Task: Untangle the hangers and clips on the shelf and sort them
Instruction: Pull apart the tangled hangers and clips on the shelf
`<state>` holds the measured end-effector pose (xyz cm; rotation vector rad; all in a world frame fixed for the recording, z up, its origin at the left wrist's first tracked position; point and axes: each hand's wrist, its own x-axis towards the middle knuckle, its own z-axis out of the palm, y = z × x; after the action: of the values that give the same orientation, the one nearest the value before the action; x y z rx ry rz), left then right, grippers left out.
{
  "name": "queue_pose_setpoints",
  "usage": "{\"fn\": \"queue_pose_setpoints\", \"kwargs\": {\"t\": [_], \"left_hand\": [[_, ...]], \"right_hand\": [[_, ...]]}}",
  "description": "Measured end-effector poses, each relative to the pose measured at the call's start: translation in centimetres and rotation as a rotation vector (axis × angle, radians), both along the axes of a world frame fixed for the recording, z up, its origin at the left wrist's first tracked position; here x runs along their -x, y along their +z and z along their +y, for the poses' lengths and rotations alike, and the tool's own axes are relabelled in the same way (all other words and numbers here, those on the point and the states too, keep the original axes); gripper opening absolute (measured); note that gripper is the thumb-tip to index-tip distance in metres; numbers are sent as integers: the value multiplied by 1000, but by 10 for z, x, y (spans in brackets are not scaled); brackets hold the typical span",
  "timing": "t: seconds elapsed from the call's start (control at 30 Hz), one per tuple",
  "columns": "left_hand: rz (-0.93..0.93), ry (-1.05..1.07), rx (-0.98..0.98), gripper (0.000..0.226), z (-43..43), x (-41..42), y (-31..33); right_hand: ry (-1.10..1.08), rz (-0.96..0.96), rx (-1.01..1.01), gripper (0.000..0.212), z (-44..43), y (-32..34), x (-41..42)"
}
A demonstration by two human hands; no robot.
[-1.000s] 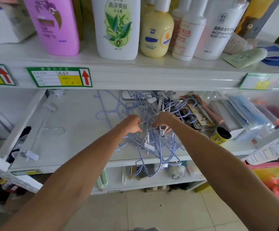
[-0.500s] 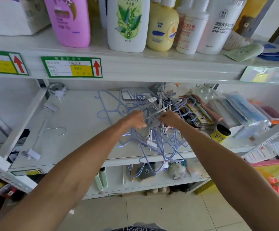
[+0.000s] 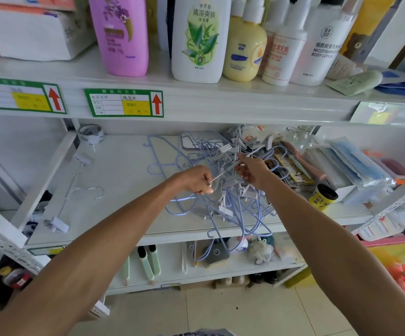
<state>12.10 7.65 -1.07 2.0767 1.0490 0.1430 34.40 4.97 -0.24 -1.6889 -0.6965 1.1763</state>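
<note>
A tangled heap of pale blue wire hangers and grey clip hangers (image 3: 230, 197) lies on the middle white shelf (image 3: 124, 166), some hooks hanging over its front edge. My left hand (image 3: 196, 179) pinches the near end of a thin metal clip-hanger rod (image 3: 223, 172) that slants up to the right. My right hand (image 3: 253, 170) grips the same rod further along, above the heap. One clip hanger (image 3: 75, 187) with a metal hook lies apart on the left of the shelf.
Shampoo and lotion bottles (image 3: 201, 37) stand on the shelf above. Right of the heap are a hairbrush (image 3: 298, 158), packets of masks (image 3: 351, 166) and a yellow jar (image 3: 322, 197). A tape roll (image 3: 91, 137) sits back left. Small items fill the lower shelf (image 3: 220, 255).
Both hands rose slightly and drew apart along the rod, lifting it out of the heap. The camera tilted and moved closer to the shelf.
</note>
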Motion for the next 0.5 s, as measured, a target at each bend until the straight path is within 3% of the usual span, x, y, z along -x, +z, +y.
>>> {"fn": "queue_pose_setpoints", "kwargs": {"t": [0.13, 0.2, 0.33, 0.5], "left_hand": [[33, -18, -32, 26, 2, 2, 10], [8, 76, -43, 29, 8, -4, 15], [-15, 268, -272, 14, 22, -23, 6], [73, 211, -55, 21, 26, -53, -18]], "right_hand": [[-44, -96, 11, 23, 6, -2, -2], [-53, -87, 1, 25, 8, -4, -3], [-35, -56, 7, 22, 6, -7, -9], [-3, -14, -26, 22, -1, -9, -16]]}}
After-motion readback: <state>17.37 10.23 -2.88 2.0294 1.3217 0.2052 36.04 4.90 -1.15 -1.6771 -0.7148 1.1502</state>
